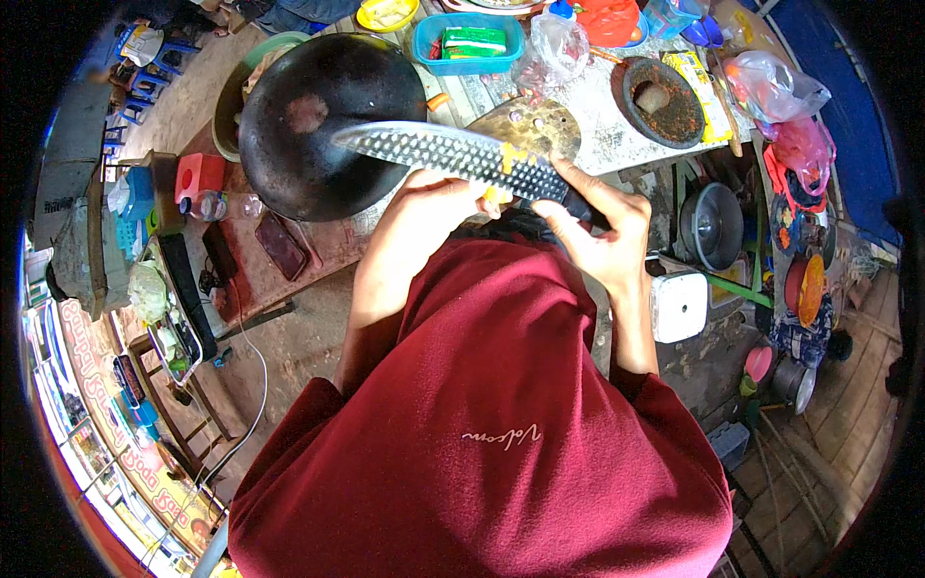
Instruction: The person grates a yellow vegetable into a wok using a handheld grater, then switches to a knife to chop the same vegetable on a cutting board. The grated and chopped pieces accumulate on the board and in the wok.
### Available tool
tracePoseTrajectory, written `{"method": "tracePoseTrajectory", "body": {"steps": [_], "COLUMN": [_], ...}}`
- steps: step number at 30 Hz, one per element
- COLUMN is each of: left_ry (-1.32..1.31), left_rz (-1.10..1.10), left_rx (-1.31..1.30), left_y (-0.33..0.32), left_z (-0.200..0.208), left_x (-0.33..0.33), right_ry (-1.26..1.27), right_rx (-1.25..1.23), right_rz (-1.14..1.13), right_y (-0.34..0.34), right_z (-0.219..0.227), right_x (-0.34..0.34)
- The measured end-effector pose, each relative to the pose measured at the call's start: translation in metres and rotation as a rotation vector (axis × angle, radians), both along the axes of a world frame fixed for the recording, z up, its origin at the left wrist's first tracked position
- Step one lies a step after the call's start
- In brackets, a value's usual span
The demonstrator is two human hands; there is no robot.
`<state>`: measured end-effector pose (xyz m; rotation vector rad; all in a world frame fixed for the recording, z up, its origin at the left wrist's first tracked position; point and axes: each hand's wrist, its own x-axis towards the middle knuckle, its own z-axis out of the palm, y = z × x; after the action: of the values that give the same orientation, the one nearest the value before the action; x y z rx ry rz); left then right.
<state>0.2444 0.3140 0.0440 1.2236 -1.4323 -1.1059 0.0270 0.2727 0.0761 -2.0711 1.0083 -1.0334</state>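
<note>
My right hand [607, 217] is closed on the black handle of a large kitchen knife [419, 146]. The dimpled blade points left, and bits of orange food [513, 156] cling to it. Just below the blade, my left hand [434, 204] is closed on a small yellow-orange piece of food [497, 195]. The blade hides part of the left fingers. Beyond the knife lies a round, worn cutting board [525, 127], partly covered by the blade. A big black wok [323, 106] sits left of the board, bottom up, close to the knife tip.
A stone mortar [658, 101] with red paste stands at the right. Behind the board are a blue basin [467, 46] with a green packet and a clear plastic bag [559, 48]. A dark phone [281, 247] lies at the left. Below the table's right side hangs a metal pot [711, 226].
</note>
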Motion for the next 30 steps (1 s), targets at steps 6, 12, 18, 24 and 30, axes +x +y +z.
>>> {"method": "tracePoseTrajectory", "body": {"steps": [6,12,18,24,30], "left_ry": [-0.129,-0.012,-0.326,-0.056,0.541], "left_rz": [0.035,0.126,0.107,0.056,0.057], "left_rx": [-0.008,0.169,-0.251,-0.012,0.206], "left_y": [0.002,0.003,-0.008,-0.010,-0.009], "left_z": [0.000,-0.019,-0.031,-0.034,-0.059], "left_x": [0.000,-0.001,-0.004,-0.007,-0.006], "right_ry": [0.030,0.003,-0.012,0.021,0.057], "right_rx": [0.004,-0.074,-0.071,-0.039,-0.003], "right_rz": [0.021,0.114,0.049,0.021,0.059], "right_y": [-0.003,-0.001,0.001,0.003,0.006], "right_z": [-0.003,-0.003,-0.003,-0.005,-0.006], "right_x": [-0.001,-0.003,-0.002,0.001,0.004]}}
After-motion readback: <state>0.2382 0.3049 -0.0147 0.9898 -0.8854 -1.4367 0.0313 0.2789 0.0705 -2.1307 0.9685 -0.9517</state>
